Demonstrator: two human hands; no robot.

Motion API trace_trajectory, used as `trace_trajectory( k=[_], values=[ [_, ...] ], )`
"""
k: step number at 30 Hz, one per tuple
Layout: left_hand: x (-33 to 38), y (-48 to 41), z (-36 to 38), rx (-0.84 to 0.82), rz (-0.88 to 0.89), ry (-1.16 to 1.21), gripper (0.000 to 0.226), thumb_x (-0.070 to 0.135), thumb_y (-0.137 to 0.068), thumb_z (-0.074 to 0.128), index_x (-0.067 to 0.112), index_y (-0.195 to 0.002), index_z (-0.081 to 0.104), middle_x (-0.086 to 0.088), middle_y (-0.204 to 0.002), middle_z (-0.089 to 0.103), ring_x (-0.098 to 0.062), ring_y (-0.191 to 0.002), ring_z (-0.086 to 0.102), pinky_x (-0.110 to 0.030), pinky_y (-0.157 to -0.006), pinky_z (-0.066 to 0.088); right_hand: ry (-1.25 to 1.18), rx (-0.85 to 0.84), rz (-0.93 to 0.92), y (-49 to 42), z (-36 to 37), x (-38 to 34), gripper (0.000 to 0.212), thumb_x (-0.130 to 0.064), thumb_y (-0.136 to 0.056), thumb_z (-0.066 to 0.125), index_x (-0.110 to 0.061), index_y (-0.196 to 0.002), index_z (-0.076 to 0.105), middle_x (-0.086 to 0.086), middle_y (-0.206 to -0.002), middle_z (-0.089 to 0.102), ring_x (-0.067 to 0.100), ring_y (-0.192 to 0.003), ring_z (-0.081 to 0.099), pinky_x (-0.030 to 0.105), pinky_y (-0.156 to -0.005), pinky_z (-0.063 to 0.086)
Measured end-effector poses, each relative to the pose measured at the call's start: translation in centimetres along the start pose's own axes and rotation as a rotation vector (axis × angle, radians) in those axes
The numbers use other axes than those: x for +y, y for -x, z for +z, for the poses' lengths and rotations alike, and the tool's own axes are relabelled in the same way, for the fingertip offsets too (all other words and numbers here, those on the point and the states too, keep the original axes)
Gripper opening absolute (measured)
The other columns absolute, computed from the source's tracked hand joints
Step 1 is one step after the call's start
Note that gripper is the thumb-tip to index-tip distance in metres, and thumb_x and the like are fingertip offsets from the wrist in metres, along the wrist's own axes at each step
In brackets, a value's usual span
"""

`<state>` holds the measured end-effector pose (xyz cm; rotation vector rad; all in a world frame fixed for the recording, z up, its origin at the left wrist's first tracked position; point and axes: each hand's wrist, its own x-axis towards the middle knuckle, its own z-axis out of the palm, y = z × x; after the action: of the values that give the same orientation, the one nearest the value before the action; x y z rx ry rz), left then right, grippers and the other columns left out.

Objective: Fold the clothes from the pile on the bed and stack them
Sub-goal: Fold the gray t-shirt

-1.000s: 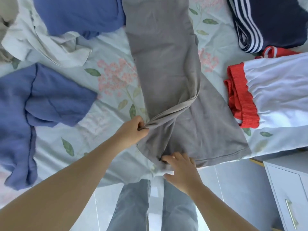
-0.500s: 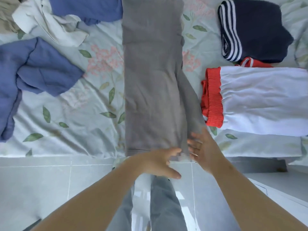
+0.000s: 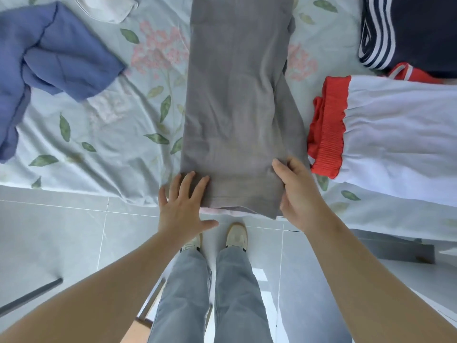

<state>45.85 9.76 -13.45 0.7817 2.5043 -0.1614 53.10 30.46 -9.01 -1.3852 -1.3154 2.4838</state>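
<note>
A grey garment [image 3: 237, 100] lies folded lengthwise into a long strip down the middle of the bed, its hem at the near edge. My left hand [image 3: 184, 201] rests flat with spread fingers on the hem's left corner. My right hand [image 3: 296, 189] is at the hem's right corner, thumb on top of the cloth and fingers going under the edge. A folded white garment with a red waistband [image 3: 395, 134] lies to the right. A folded navy striped garment [image 3: 408, 33] lies behind it.
A crumpled blue garment [image 3: 54, 60] lies at the left and a white one [image 3: 108, 8] at the far left top. The floral bedsheet [image 3: 118, 134] ends at the near edge above a tiled floor [image 3: 61, 231]. My legs and shoes stand against the bed.
The grey garment's side was folded over into a narrow strip. Both hands then moved down to the hem corners, left flat, right taking the edge.
</note>
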Motion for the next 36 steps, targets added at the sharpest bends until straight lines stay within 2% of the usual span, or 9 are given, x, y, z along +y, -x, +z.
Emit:
trace_trajectory(
  k=[3, 7, 10, 15, 18, 22, 25, 28, 36],
  values=[
    [1.2, -0.5, -0.8, 0.253, -0.173, 0.414, 0.044, 0.025, -0.081, 0.061, 0.020, -0.125, 0.058, -0.002, -0.134, 0.050, -0.030, -0.124, 0.043, -0.044, -0.102, 0.031, -0.056, -0.066, -0.070, 1.0, -1.2, -1.4, 0.018, -0.009, -0.096, 0.048, -0.015, -0.081, 0.054, -0.004, -0.073, 0.067, 0.006, -0.068, 0.064, 0.021, -0.061, 0.054],
    [1.7, -0.9, -1.6, 0.394, -0.224, 0.601, 0.017, 0.004, -0.085, 0.055, 0.006, -0.100, 0.063, -0.007, -0.112, 0.059, -0.031, -0.101, 0.052, -0.042, -0.084, 0.043, 0.228, 0.213, -0.061, -0.2, -4.5, -1.4, 0.018, -0.010, -0.096, 0.051, -0.016, -0.080, 0.057, 0.008, -0.088, 0.060, 0.018, -0.083, 0.055, 0.032, -0.074, 0.047],
    [1.2, -0.9, -1.2, 0.332, -0.246, 0.553, 0.022, -0.001, -0.080, 0.056, 0.006, -0.101, 0.060, -0.009, -0.113, 0.056, -0.032, -0.103, 0.048, -0.039, -0.086, 0.038, 0.409, 0.312, 0.074, -1.5, -6.4, 0.1, 0.019, -0.011, -0.093, 0.053, -0.017, -0.076, 0.056, 0.012, -0.094, 0.058, 0.024, -0.086, 0.054, 0.037, -0.078, 0.042],
    [0.8, -1.4, -1.4, 0.148, -0.196, 0.585, 0.049, -0.008, -0.077, 0.051, 0.014, -0.120, 0.055, -0.006, -0.118, 0.049, -0.028, -0.107, 0.048, -0.030, -0.082, 0.038, 0.195, 0.239, 0.120, -3.5, -5.1, 0.0, 0.014, -0.017, -0.089, 0.060, -0.020, -0.102, 0.064, -0.003, -0.092, 0.072, 0.017, -0.085, 0.068, 0.029, -0.073, 0.055],
    [-0.3, -1.1, -2.7, 0.148, -0.013, 0.529, 0.050, -0.014, -0.071, 0.054, 0.013, -0.113, 0.060, -0.005, -0.108, 0.050, -0.024, -0.098, 0.052, -0.028, -0.076, 0.041, 0.339, 0.248, -0.128, -3.7, -3.6, -1.3, 0.012, -0.019, -0.089, 0.062, -0.023, -0.099, 0.067, -0.005, -0.096, 0.070, 0.017, -0.096, 0.064, 0.032, -0.085, 0.051],
    [-2.6, 0.4, -4.3, 0.199, 0.204, 0.398, 0.054, -0.017, -0.059, 0.069, 0.012, -0.105, 0.068, -0.015, -0.097, 0.057, -0.033, -0.087, 0.057, -0.038, -0.063, 0.051, 0.576, 0.405, -0.583, -2.2, -4.0, -2.8, 0.013, -0.024, -0.088, 0.052, -0.024, -0.080, 0.062, -0.012, -0.064, 0.053, 0.002, -0.064, 0.047, 0.015, -0.060, 0.036],
    [-3.0, 0.3, -4.2, 0.086, 0.209, 0.314, 0.050, -0.009, -0.069, 0.066, 0.015, -0.113, 0.067, -0.015, -0.108, 0.054, -0.034, -0.093, 0.056, -0.044, -0.073, 0.053, 0.834, 0.494, -0.343, -2.0, -6.0, -0.1, 0.018, -0.016, -0.094, 0.049, -0.010, -0.078, 0.052, -0.001, -0.061, 0.042, 0.023, -0.070, 0.043, 0.030, -0.061, 0.027],
    [-2.7, -0.6, -3.2, -0.033, 0.159, 0.275, 0.045, 0.001, -0.082, 0.054, 0.019, -0.123, 0.059, -0.009, -0.119, 0.046, -0.029, -0.106, 0.049, -0.032, -0.083, 0.045, 0.883, 0.485, -0.113, -2.4, -6.6, 2.3, 0.019, -0.019, -0.095, 0.048, -0.008, -0.080, 0.052, 0.005, -0.071, 0.050, 0.030, -0.078, 0.048, 0.032, -0.066, 0.029],
    [-4.2, -0.4, -2.4, 0.031, 0.089, 0.449, 0.031, -0.007, -0.073, 0.054, 0.014, -0.094, 0.060, 0.003, -0.099, 0.041, -0.017, -0.084, 0.046, -0.023, -0.066, 0.035, 0.804, 0.402, 0.058, -1.4, -6.4, 4.5, 0.018, -0.022, -0.090, 0.059, -0.006, -0.085, 0.055, 0.006, -0.081, 0.056, 0.027, -0.081, 0.052, 0.032, -0.067, 0.037]
  ],
)
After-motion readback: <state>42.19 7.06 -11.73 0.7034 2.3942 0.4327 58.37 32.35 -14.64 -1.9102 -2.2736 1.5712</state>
